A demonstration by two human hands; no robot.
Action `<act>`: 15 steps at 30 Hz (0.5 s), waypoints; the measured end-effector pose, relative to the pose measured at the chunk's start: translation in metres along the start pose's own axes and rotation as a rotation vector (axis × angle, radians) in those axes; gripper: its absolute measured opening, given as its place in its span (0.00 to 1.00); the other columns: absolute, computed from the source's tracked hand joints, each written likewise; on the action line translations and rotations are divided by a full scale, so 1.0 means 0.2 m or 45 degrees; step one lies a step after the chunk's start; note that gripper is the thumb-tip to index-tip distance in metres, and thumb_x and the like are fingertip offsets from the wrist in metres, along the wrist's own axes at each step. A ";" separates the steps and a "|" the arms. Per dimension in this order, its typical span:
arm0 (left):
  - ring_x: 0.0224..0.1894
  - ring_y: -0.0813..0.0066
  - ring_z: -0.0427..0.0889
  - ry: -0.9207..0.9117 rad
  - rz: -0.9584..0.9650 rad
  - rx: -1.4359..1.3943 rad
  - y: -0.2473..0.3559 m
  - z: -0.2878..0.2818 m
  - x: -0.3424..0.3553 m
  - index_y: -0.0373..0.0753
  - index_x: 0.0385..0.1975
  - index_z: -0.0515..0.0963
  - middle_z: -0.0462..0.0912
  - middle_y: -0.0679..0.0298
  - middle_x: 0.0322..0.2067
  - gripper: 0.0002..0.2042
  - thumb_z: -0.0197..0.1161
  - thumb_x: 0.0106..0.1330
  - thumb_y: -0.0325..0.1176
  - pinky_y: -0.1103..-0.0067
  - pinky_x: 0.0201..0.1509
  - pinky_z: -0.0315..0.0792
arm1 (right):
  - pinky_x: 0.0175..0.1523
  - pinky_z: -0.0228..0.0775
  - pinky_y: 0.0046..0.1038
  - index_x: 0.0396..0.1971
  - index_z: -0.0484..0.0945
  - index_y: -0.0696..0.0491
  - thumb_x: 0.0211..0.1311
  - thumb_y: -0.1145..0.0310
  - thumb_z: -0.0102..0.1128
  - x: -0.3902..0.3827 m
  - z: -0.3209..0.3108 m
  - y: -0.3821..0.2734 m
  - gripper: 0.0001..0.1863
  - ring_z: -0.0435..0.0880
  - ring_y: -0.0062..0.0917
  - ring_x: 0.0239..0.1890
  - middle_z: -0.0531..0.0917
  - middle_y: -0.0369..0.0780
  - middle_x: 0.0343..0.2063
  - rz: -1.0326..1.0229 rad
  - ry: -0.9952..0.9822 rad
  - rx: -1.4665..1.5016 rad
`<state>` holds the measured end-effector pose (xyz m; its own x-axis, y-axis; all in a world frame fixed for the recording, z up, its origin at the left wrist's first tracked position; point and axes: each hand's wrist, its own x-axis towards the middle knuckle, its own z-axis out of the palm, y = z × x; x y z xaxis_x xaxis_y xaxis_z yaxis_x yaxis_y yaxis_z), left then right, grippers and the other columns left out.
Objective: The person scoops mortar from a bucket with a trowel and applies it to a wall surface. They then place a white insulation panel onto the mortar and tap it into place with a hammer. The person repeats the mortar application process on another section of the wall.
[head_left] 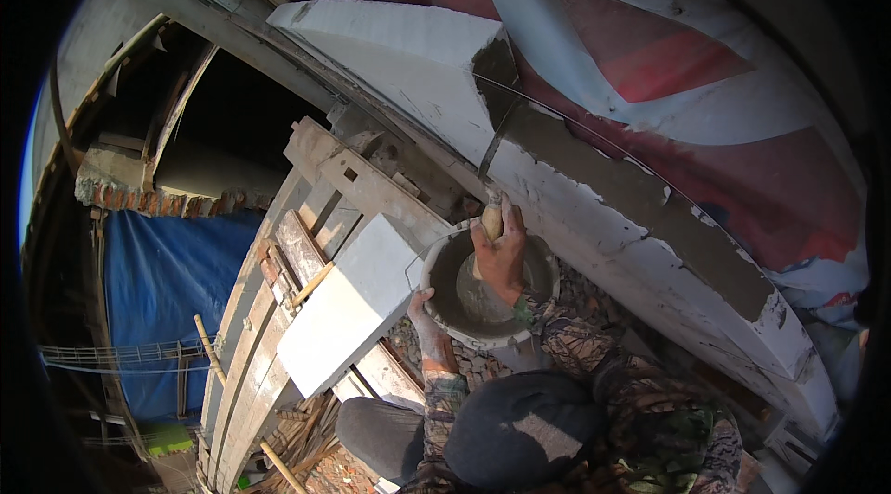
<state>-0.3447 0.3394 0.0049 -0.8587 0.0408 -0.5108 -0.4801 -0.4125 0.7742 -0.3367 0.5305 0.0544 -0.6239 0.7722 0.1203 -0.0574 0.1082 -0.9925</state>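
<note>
The right hand (502, 259) was wrapped around a trowel (493, 216) at the 12 o'clock edge of a bucket (447, 285), whose rim the left hand (427, 320) pinched at 8 o'clock. From the bucket, a white block (351, 304) lay toward 9 o'clock, mortar (599, 167) toward 2 o'clock.

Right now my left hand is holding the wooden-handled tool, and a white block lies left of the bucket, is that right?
Not quite: your right hand is holding the wooden-handled tool, as the head view shows; your left hand is at the rim of the bucket. The white block does lie left of the bucket.
</note>
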 end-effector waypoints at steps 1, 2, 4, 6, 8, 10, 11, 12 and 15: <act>0.43 0.61 0.84 -0.072 -0.022 -0.031 0.00 0.00 0.00 0.32 0.46 0.80 0.85 0.57 0.42 0.18 0.62 0.57 0.34 0.69 0.51 0.79 | 0.62 0.70 0.37 0.65 0.69 0.69 0.61 0.69 0.67 0.06 0.01 -0.01 0.34 0.79 0.44 0.55 0.79 0.57 0.53 0.029 0.058 0.056; 0.42 0.62 0.84 -0.095 -0.041 -0.065 0.00 0.00 0.00 0.32 0.45 0.81 0.85 0.57 0.41 0.17 0.62 0.57 0.34 0.70 0.51 0.79 | 0.63 0.69 0.39 0.65 0.68 0.70 0.61 0.69 0.66 0.11 0.02 -0.02 0.34 0.78 0.46 0.57 0.78 0.57 0.54 -0.024 0.078 0.025; 0.42 0.63 0.84 -0.120 -0.069 -0.072 -0.01 0.00 0.00 0.32 0.44 0.81 0.85 0.58 0.40 0.16 0.63 0.58 0.33 0.70 0.51 0.80 | 0.67 0.67 0.41 0.66 0.67 0.70 0.61 0.68 0.66 0.12 0.02 -0.05 0.35 0.77 0.51 0.59 0.77 0.58 0.55 -0.170 0.007 -0.001; 0.43 0.64 0.84 -0.101 -0.074 -0.016 0.02 -0.03 0.02 0.32 0.44 0.81 0.85 0.59 0.39 0.16 0.63 0.58 0.32 0.70 0.52 0.80 | 0.65 0.69 0.38 0.65 0.69 0.70 0.61 0.68 0.66 0.05 -0.06 -0.07 0.35 0.79 0.50 0.59 0.78 0.58 0.54 -0.047 -0.164 -0.110; 0.42 0.66 0.84 -0.186 -0.100 0.176 0.05 -0.07 0.04 0.33 0.47 0.81 0.85 0.60 0.40 0.17 0.66 0.59 0.32 0.70 0.51 0.79 | 0.63 0.70 0.37 0.65 0.70 0.68 0.60 0.70 0.65 -0.14 -0.26 -0.09 0.34 0.80 0.46 0.57 0.79 0.56 0.53 -0.046 -0.371 -0.169; 0.40 0.70 0.83 -0.108 -0.108 0.589 0.08 -0.11 0.06 0.34 0.42 0.86 0.87 0.63 0.37 0.14 0.69 0.57 0.31 0.72 0.47 0.77 | 0.60 0.72 0.38 0.67 0.70 0.66 0.59 0.72 0.64 -0.23 -0.47 -0.08 0.34 0.82 0.39 0.55 0.80 0.54 0.53 -0.155 -0.591 -0.272; 0.38 0.71 0.83 -0.112 -0.077 0.793 0.09 -0.13 0.06 0.35 0.38 0.87 0.87 0.63 0.34 0.12 0.69 0.57 0.32 0.72 0.46 0.76 | 0.59 0.73 0.38 0.67 0.70 0.66 0.59 0.73 0.64 -0.22 -0.58 -0.08 0.34 0.82 0.39 0.54 0.81 0.53 0.52 -0.107 -0.801 -0.413; 0.36 0.71 0.83 -0.121 -0.081 1.004 0.10 -0.14 0.06 0.35 0.35 0.88 0.87 0.63 0.32 0.09 0.70 0.57 0.32 0.72 0.45 0.76 | 0.58 0.73 0.39 0.67 0.71 0.65 0.58 0.73 0.64 -0.20 -0.67 -0.11 0.34 0.82 0.39 0.53 0.81 0.52 0.51 -0.057 -0.940 -0.541; 0.37 0.66 0.86 -0.048 -0.109 1.170 0.12 -0.13 0.04 0.39 0.33 0.89 0.88 0.59 0.29 0.11 0.69 0.56 0.38 0.70 0.45 0.78 | 0.55 0.74 0.42 0.61 0.77 0.62 0.56 0.73 0.66 -0.07 -0.75 -0.22 0.30 0.83 0.47 0.50 0.82 0.54 0.47 -0.237 -1.312 -0.853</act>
<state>-0.3578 0.3068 0.0100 -0.8111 0.0737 -0.5802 -0.4822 0.4772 0.7347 -0.2082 0.6096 0.0998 -0.9873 -0.1072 -0.1170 0.0097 0.6952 -0.7187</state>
